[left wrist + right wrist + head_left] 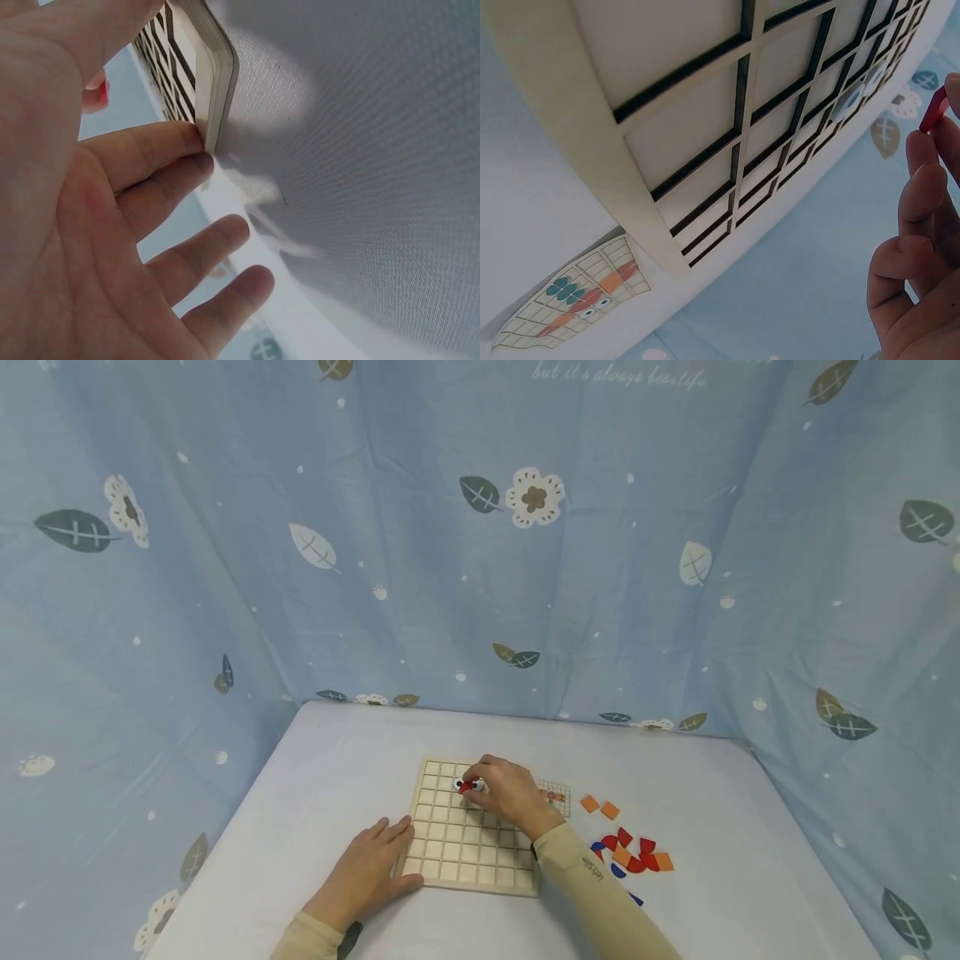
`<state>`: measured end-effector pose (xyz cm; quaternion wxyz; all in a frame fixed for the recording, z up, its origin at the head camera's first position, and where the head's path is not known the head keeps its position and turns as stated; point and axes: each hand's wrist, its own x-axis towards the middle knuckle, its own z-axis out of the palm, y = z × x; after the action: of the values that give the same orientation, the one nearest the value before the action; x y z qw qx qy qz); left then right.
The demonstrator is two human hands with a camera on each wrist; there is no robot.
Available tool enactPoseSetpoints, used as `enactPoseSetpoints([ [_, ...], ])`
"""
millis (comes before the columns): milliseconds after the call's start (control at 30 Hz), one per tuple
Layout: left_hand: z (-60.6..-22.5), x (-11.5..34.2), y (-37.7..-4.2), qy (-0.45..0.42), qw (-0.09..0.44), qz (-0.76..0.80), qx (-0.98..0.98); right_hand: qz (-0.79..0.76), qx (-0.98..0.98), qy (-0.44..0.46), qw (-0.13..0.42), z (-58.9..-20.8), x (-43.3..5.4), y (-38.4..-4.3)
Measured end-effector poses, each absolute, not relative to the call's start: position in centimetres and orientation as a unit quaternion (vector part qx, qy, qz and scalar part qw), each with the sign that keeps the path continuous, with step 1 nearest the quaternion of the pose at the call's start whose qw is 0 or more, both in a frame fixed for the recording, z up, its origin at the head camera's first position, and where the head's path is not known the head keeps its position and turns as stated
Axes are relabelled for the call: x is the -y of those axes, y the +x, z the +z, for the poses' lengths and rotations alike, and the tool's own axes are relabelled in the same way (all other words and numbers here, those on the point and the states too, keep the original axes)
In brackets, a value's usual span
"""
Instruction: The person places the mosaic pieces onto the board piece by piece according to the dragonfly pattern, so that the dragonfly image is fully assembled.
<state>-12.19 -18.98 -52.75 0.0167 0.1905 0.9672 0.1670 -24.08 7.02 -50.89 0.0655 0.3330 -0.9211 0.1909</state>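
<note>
A pale wooden grid board [465, 853] lies on the white table. My left hand [372, 870] rests against its left side, fingers fairly straight; in the left wrist view two fingertips touch the board's edge [218, 94]. Over the far part of the board, my right hand [512, 792] pinches a small red piece [934, 111] between thumb and fingers. In the right wrist view this piece is held above the grid, apart from it. Two white eye tiles with dark dots [849, 101] sit in the grid below; the right hand partly covers that area in the head view.
A small picture card [577, 300] with a gridded coloured pattern lies beside the board's right side. Further right are scattered orange squares [610, 810], red pieces [647, 845] and blue pieces [618, 870]. A blue patterned curtain [420, 610] stands behind the table.
</note>
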Motion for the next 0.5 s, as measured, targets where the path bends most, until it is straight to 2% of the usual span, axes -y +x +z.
enactPoseSetpoints([
  [500,-52.91,18.99,-12.21,0.189,0.012,0.163,-0.968,0.183,0.920,0.340,0.070,-51.14,-6.76,-24.21],
])
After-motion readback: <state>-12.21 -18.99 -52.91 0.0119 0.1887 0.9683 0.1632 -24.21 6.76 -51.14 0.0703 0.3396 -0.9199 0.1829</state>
